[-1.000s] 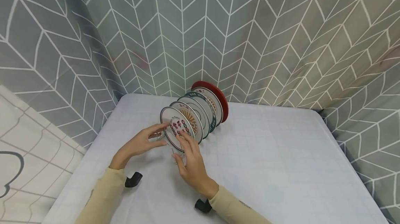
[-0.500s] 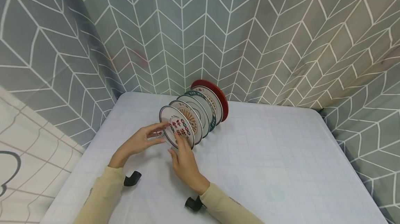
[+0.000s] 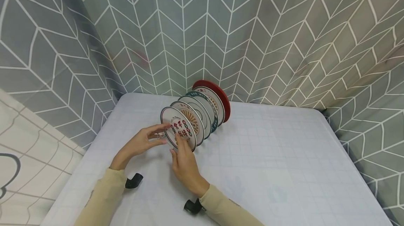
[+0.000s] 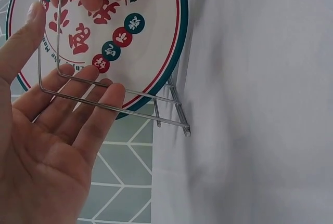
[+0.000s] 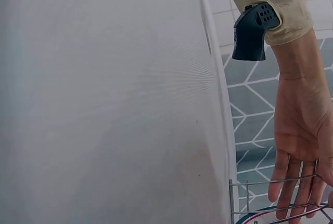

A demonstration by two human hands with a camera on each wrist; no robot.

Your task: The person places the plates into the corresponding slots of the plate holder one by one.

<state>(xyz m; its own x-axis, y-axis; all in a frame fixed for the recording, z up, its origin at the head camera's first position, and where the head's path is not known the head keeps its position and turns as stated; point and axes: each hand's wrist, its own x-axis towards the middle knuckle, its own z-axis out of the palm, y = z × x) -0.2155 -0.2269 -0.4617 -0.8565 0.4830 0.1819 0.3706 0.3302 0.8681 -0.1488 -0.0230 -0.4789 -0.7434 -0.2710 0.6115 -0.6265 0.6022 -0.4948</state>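
Several round plates stand on edge in a thin wire plate rack [image 4: 179, 112]. The frontmost plate [image 3: 173, 114] is white with a dark rim and red and green lettering. My left hand [image 3: 142, 145] holds the rack's near left wires; its fingers pass behind the wire, between it and the plate, with the thumb on the outer side. My right hand [image 3: 187, 165] is at the lower right of the front plate, fingers overlapping the plate's face and reaching through the rack's end wires, thumb outside. In the right wrist view, its fingertips [image 5: 283, 212] hang beside the wires.
Behind the front plate are a plate with an orange fan pattern [image 3: 189, 115], green-rimmed ones, and a red plate [image 3: 226, 104] at the back. A white cloth covers the table [image 3: 277, 156]. Grey patterned curtains [image 3: 252, 36] surround it. Black wrist mounts [image 3: 134, 181] sit at both sleeves.
My right hand has shifted slightly left and its spread fingers have drawn together at the plate's lower edge. My left hand has stayed nearly still. The plates have hardly moved.
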